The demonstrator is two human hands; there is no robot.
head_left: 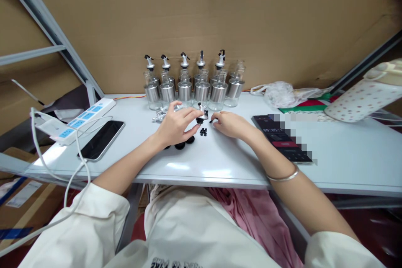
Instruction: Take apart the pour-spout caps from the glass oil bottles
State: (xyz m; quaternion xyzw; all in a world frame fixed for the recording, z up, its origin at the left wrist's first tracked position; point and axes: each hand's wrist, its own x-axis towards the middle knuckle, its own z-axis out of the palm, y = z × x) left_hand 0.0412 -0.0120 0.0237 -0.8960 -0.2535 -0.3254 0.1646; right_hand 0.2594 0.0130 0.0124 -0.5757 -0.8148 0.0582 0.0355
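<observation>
My left hand (176,126) is closed around a silver pour spout (200,119) with a ribbed black stopper, held just above the table. My right hand (230,124), a little to the right, pinches a small black piece (211,121) between its fingertips. Several small black parts (203,132) lie between the hands. Below my left hand are black round pieces (180,145), partly covered by it. Behind that hand, silver spout bodies (159,115) lie in a pile. Glass bottles with steel sleeves (184,91) stand at the back; those in the rear row carry spouts.
To the left are a black phone (102,140), a white power strip (84,120) and looping white cables. On the right lie a phone with a running timer (279,136), a plastic bag (279,94) and a dotted tumbler (361,94). A cardboard wall (201,16) closes the back.
</observation>
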